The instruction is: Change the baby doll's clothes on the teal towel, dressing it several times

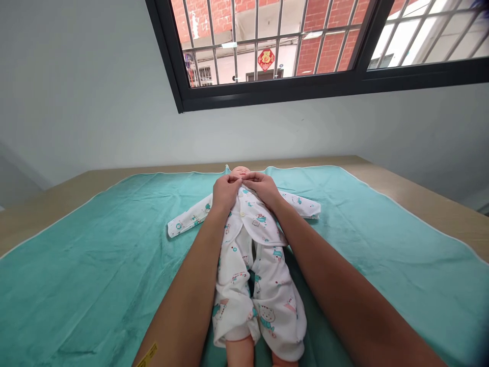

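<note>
A baby doll (240,171) lies on its back, its head toward the wall and its lower legs toward me. It wears a white printed baby shirt (263,224) and matching trousers (235,278). Both sleeves stretch out to the sides, and the shirt front parts below a button near the middle. At the neckline, my left hand (225,193) pinches the collar edge with its fingertips closed. Close beside it, my right hand (264,189) is also closed on the collar, the fingertips of both hands almost touching. The exact bit of collar between the fingers is hidden.
A teal sheet (95,265) with a pale edge spreads under the doll over a wooden table (412,199). Behind stands a white wall (95,102) with a dark-framed, barred window (267,97).
</note>
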The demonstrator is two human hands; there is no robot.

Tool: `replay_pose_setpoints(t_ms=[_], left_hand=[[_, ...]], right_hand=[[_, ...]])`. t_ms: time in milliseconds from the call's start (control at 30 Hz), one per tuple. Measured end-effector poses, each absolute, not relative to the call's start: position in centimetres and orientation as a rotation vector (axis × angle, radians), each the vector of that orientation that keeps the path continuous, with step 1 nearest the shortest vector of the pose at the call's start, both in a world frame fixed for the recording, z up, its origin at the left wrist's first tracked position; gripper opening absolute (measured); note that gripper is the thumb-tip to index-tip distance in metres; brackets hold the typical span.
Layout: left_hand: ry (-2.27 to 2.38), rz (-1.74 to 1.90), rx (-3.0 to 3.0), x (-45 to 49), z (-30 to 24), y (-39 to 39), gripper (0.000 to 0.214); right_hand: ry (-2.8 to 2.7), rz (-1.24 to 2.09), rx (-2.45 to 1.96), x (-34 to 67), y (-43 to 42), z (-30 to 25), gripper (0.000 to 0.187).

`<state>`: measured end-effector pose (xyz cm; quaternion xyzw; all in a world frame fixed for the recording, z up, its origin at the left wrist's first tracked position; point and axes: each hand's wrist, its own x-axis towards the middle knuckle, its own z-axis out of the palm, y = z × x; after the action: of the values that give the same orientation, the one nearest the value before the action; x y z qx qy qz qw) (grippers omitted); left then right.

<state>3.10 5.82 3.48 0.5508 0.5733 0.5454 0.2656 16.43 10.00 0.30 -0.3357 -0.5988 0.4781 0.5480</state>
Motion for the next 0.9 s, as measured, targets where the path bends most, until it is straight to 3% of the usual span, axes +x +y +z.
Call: replay_pose_setpoints(t_ms=[500, 700, 900], left_hand=[[1.526, 1.628, 1.432, 3.33, 3.03, 5.83, 0.007], [1.277, 1.692, 1.275, 3.36, 2.99, 5.89, 0.016], [1.336, 1.646, 1.315, 3.18, 2.69, 6.42, 0.025]], right_hand=[[-1.508, 1.081, -0.828, 16.26, 9.8, 0.59, 0.027], [-1.493, 1.085, -0.834, 16.2, 9.74, 0.74, 0.03], [-1.539, 1.106, -0.838, 16.36, 9.77, 0.66, 0.036]])
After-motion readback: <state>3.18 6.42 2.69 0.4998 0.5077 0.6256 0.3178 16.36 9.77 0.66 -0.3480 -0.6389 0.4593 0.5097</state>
